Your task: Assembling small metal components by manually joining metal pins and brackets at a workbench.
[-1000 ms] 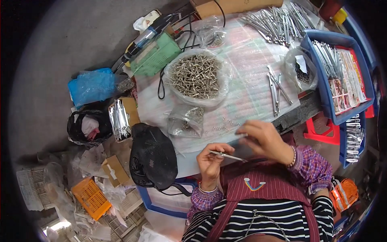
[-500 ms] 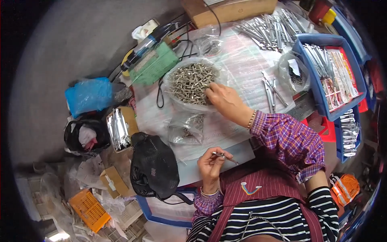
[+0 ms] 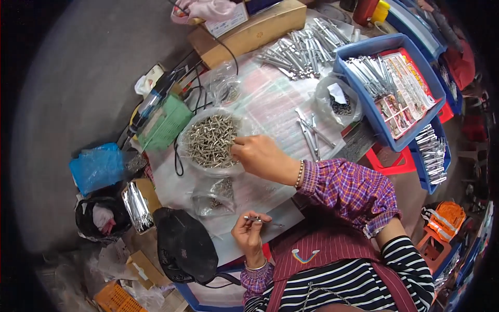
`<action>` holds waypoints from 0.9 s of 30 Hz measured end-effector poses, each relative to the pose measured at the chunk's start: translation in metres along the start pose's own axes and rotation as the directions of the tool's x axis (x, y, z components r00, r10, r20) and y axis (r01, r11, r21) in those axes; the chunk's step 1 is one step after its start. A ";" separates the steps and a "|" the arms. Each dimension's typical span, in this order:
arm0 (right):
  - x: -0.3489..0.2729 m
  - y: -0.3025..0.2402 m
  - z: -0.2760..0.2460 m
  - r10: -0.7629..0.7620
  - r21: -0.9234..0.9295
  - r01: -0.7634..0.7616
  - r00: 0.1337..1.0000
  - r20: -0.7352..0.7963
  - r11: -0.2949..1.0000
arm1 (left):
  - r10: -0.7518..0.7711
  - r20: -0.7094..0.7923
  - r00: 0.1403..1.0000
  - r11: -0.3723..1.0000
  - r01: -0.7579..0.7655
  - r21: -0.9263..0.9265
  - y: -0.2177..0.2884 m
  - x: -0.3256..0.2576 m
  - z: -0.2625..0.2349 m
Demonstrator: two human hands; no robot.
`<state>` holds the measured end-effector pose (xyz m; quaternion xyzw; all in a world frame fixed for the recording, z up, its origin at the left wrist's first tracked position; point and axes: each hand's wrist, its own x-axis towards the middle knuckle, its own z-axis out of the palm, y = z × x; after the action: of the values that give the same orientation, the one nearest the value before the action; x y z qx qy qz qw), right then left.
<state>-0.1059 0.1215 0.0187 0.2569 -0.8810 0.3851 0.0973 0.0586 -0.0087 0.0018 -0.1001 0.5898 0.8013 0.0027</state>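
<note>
My left hand (image 3: 250, 235) is closed in a pinch on a slim metal rod (image 3: 270, 223), low over the near edge of the table. My right hand (image 3: 267, 157) reaches to the right rim of a clear plastic bag (image 3: 183, 148) full of small metal pins (image 3: 212, 141). Its fingers are bent together by the pins, and anything between the fingertips is hidden. Just nearer than that bag lies a smaller clear bag (image 3: 214, 200) with some small metal parts. Several loose silver metal rods (image 3: 310, 139) rest on the sheet to the right of my right hand.
A pile of silver rods (image 3: 306, 49) lies at the back, beside a wooden box (image 3: 249, 32). To the right stands a blue tray (image 3: 382, 138) holding rods. A green basket (image 3: 165, 125) is at the left, a black mesh cap (image 3: 186, 244) at the front left.
The whole view has shifted, so the table things appear further left and lower. My right hand stays at the bag's rim, and my left hand keeps its pinch on the rod.
</note>
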 end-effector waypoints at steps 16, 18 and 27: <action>-0.116 -0.020 -0.059 0.271 0.638 -0.428 0.903 0.333 0.640 | 0.092 0.039 0.995 0.995 -0.094 0.046 -0.004 0.014 0.026; -0.124 -0.017 -0.055 0.200 0.648 -0.305 0.952 0.233 0.698 | 0.090 0.066 0.994 0.994 -0.094 0.060 -0.004 0.014 0.029; -0.134 -0.021 -0.067 0.299 0.674 -0.504 0.864 0.406 0.540 | 0.036 0.020 0.999 0.992 -0.039 0.123 0.003 0.005 0.039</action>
<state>0.0170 0.2090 0.0279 0.1076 -0.6747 0.6963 -0.2200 0.0473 0.0262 0.0148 -0.0814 0.6399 0.7641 -0.0009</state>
